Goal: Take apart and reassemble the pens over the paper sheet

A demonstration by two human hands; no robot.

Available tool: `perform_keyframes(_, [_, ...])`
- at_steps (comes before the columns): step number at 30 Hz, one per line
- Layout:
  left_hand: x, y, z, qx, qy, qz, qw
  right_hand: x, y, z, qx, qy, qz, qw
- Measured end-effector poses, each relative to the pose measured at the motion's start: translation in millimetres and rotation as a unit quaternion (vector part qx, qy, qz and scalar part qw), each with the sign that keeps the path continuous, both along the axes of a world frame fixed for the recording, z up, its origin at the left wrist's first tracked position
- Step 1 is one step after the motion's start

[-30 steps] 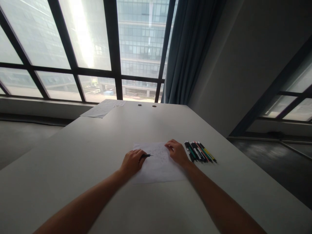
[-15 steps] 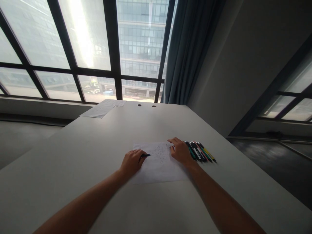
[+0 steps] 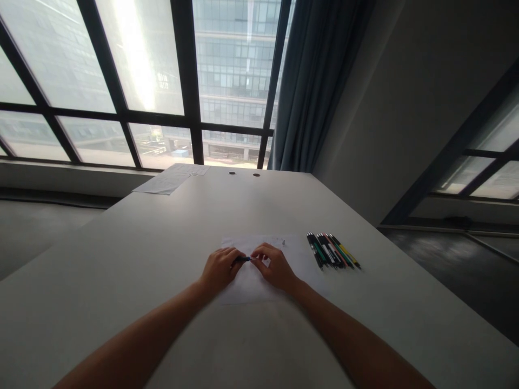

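My left hand [image 3: 221, 267] is closed around a dark pen [image 3: 242, 259], its front end pointing right. My right hand [image 3: 275, 267] meets it there, thumb and fingers pinched on the thin, pale tip [image 3: 253, 259] that sticks out of the pen; exactly which part it is, I cannot make out. Both hands are over a white sheet of paper [image 3: 247, 290] with faint dark marks, partly covered by my fingers. A small greyish piece [image 3: 284, 243], too small to name, stands on the sheet beyond my right hand.
Several pens [image 3: 333, 251] in black, green, white, red and yellow lie side by side right of the sheet. Other papers [image 3: 162, 183] lie at the white table's [image 3: 194, 216] far left. Two round holes sit near its far edge, before a window and a blue curtain [image 3: 312, 92].
My right hand has moved left and nearer, from the sheet's upper right to the pen's tip. The small piece now shows where that hand was. My left hand has stayed put with the pen.
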State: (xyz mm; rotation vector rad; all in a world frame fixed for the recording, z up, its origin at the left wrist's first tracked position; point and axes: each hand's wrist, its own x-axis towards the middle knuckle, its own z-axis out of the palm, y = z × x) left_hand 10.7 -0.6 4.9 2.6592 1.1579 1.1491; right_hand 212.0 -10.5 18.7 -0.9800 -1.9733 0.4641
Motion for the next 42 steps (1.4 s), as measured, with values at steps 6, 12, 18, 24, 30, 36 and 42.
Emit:
perform_keyframes(6, [0.7, -2.5, 2.9, -0.022, -0.003, 0.030, 0.999, 15.4, 8.8, 3.1, 0.054, -0.039, -0.104, 0.992])
perform_keyframes(12, [1.3, -3.5, 5.4, -0.048, 0.012, 0.054, 0.997, 52.9, 24.0, -0.1, 0.076, -0.192, -0.296, 0.933])
perform_keyframes(18, [1.3, -3.3, 4.3, -0.059, 0.015, 0.056, 0.997, 59.4, 26.5, -4.0, 0.065, -0.239, -0.311, 0.917])
perform_keyframes(24, [1.1, -2.5, 2.7, -0.066, 0.032, 0.061, 0.995, 54.9, 21.0, 3.9, 0.066, -0.212, -0.295, 0.929])
perform_keyframes(30, [1.6, -4.8, 6.2, -0.054, 0.064, 0.053, 0.995, 17.9, -5.1, 17.8, 0.121, -0.147, -0.097, 0.977])
perform_keyframes(36, [1.5, -4.9, 5.6, -0.037, 0.099, 0.029, 0.994, 4.3, -8.2, 14.3, 0.112, -0.182, -0.063, 0.975])
perform_keyframes(42, [1.1, -0.7, 4.1, -0.059, 0.057, 0.089, 0.993, 54.2, 15.9, 21.3, 0.083, -0.192, -0.208, 0.955])
